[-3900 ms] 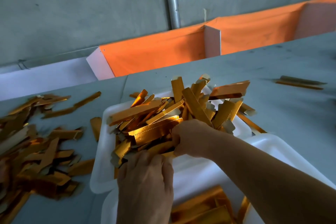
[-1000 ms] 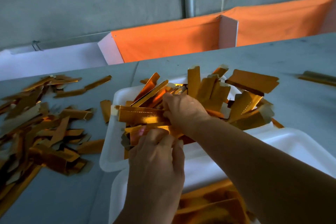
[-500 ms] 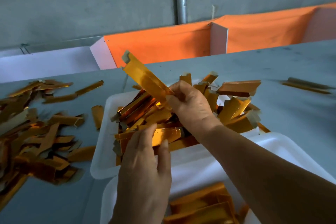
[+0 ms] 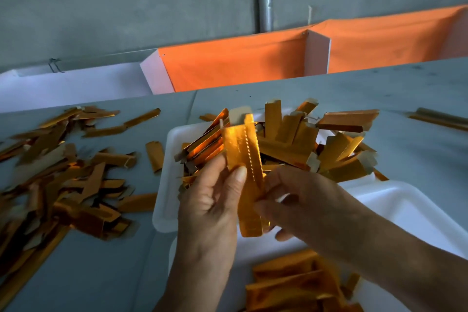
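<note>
Left hand (image 4: 210, 205): fingers pinching upright gold foil-faced card strip (image 4: 243, 144). Right hand (image 4: 304, 200): fingers curled on same strip's right edge. Location: over white foam tray (image 4: 164, 185), near rim.

Gold card strip (image 4: 247, 172) upright between left hand (image 4: 210, 200) and right hand (image 4: 301, 200), above white tray (image 4: 164, 185).

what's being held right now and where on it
One gold card strip, upright: the left hand pinches its middle, the right hand grips its lower right side.

left grip (image 4: 210, 200): bare | right grip (image 4: 301, 200): bare | forearms (image 4: 202, 273): uncovered | nails (image 4: 240, 173): plain
</note>
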Demonstrator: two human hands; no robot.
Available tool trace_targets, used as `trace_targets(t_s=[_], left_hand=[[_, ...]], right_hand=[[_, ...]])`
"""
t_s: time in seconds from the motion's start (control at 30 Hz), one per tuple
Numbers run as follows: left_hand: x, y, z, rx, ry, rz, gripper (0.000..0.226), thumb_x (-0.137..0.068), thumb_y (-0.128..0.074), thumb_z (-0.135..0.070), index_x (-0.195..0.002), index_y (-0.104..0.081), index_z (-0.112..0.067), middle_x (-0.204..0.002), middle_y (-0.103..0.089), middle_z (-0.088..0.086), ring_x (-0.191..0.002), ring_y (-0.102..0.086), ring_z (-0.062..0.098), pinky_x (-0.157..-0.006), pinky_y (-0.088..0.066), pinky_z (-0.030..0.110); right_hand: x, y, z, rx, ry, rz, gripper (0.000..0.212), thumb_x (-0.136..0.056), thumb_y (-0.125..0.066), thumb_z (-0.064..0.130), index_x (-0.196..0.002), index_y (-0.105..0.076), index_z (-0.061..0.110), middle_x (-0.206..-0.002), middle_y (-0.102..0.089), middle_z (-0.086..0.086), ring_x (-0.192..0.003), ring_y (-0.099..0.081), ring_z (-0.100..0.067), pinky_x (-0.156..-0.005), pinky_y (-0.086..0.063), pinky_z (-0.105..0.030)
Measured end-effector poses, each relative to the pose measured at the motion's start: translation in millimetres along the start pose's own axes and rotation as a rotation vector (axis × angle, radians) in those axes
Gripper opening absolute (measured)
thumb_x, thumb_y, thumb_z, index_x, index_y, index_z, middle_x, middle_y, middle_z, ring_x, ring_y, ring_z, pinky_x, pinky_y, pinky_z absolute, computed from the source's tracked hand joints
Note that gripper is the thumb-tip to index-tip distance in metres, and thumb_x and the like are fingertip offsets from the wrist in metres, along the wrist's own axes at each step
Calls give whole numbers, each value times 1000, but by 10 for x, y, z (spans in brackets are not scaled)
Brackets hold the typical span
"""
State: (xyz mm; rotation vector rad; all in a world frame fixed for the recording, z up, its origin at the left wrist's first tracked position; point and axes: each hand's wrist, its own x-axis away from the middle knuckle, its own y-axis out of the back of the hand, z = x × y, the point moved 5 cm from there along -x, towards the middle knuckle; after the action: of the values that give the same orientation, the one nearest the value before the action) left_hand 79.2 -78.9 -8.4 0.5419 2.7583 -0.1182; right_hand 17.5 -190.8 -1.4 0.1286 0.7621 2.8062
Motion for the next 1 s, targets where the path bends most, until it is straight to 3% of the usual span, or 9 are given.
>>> trace_targets(t_s=[0.07, 0.17, 0.33, 0.47, 0.63, 0.73, 0.87, 0.93, 1.0], left_hand=[[0, -6, 27, 12, 17, 11, 29, -77, -62, -33, -105, -70, -30, -100, -72, -9, -94, -67, 5, -73, -49, 10], [0, -42, 49, 43, 29, 67, 32, -68, -67, -30, -98, -71, -21, -92, -74, -5, -87, -70, 9, -69, -51, 12], [6, -99, 46, 87, 81, 166, 33, -62, -82, -34, -91, -72, -21, -87, -74, 0, -80, -70, 11, -66, -53, 16], [14, -78, 65, 142, 137, 181, 26, -69, -67, -39, -89, -71, -23, -90, -73, 6, -84, -69, 20, -72, -57, 27], [10, -105, 101, 188, 199, 269, 22, -64, -78, -30, -83, -73, -21, -87, -72, 7, -82, -67, 21, -77, -54, 36], [5, -92, 122, 162, 213, 267, 21, -58, -80, -31, -76, -72, -22, -82, -71, 4, -82, -66, 18, -82, -51, 34], [22, -80, 76, 16, 126, 240, 22, -63, -77, -34, -77, -70, -18, -88, -69, 4, -80, -68, 16, -72, -55, 28], [29, -81, 47, -49, 86, 241, 27, -62, -75, -42, -80, -70, -22, -99, -67, -1, -92, -67, 12, -73, -54, 24], [27, -82, 66, -31, 91, 249, 21, -67, -75, -38, -81, -70, -24, -95, -70, 2, -92, -67, 16, -72, -55, 26]], right_hand=[[5, 104, 39, 1, 36, -122, 13, -80, -58, 47, -89, -56, 37, -86, -63, 12, -79, -65, -8, -64, -54, -21], [-25, 236, 1, -157, 47, -241, 10, -81, -61, 42, -87, -64, 35, -80, -65, 13, -76, -61, -1, -60, -46, -15], [-75, 249, -153, -417, -1, -133, 12, -90, -59, 14, -81, -67, 16, -58, -60, 5, -54, -55, -4, -51, -43, -15], [-58, 209, -266, -659, -69, -12, 12, -86, -57, 15, -86, -67, 8, -67, -61, -4, -59, -57, -8, -54, -47, -16], [-66, 166, -268, -703, -32, 51, 19, -74, -60, 25, -84, -72, 16, -73, -68, -4, -66, -64, -10, -59, -50, -17], [-63, 128, -256, -703, 23, 70, 23, -77, -60, 30, -90, -74, 16, -84, -72, -7, -80, -69, -15, -68, -54, -22], [-12, 123, -164, -737, 85, 159, 42, -85, -58, 44, -108, -70, 12, -108, -71, -11, -105, -67, -24, -90, -54, -36], [4, 118, -108, -706, 114, 181, 43, -83, -59, 41, -115, -67, 13, -114, -70, -8, -109, -65, -22, -92, -53, -36], [-10, 126, -117, -680, 108, 139, 34, -86, -64, 32, -114, -67, 12, -112, -70, -8, -106, -66, -22, -91, -54, -38]])
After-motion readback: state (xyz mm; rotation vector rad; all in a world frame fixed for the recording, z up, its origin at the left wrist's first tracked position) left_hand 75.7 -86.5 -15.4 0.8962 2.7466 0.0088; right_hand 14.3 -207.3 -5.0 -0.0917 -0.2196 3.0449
